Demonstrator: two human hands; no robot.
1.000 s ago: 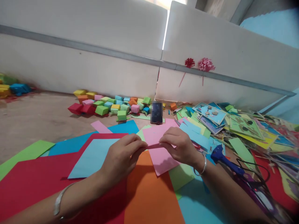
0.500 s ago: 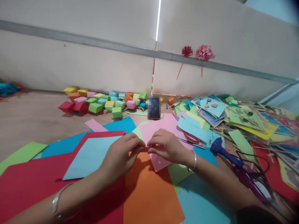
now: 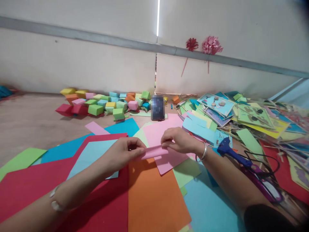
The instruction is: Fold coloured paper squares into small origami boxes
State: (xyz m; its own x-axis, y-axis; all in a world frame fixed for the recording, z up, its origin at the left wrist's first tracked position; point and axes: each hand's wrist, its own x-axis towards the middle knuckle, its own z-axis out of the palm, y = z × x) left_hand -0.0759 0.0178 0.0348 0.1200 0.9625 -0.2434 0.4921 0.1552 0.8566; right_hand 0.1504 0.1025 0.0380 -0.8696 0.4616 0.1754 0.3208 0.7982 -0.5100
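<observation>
Between my two hands stretches a folded strip of pink paper (image 3: 154, 152), raised over an orange sheet (image 3: 155, 193) and a larger pink sheet (image 3: 166, 164). My left hand (image 3: 129, 149) pinches its left end between thumb and fingers. At the other end my right hand (image 3: 177, 140) is closed on the strip, its fingertips curled over the paper. Below my left forearm lie a light blue sheet (image 3: 91, 154) and a big red sheet (image 3: 36, 183).
Small coloured paper boxes (image 3: 95, 109) line the back left, beside a propped phone (image 3: 158, 108). To the right are a blue glue gun (image 3: 233, 153) with a black cable, light blue paper pieces (image 3: 199, 129) over scissors, and stacked picture cards (image 3: 216, 104). Paper flowers (image 3: 212, 45) hang on the wall.
My hands have moved apart, so a longer stretch of the pink strip shows between them. Before, the fingertips nearly met over it. The whole view has shifted slightly.
</observation>
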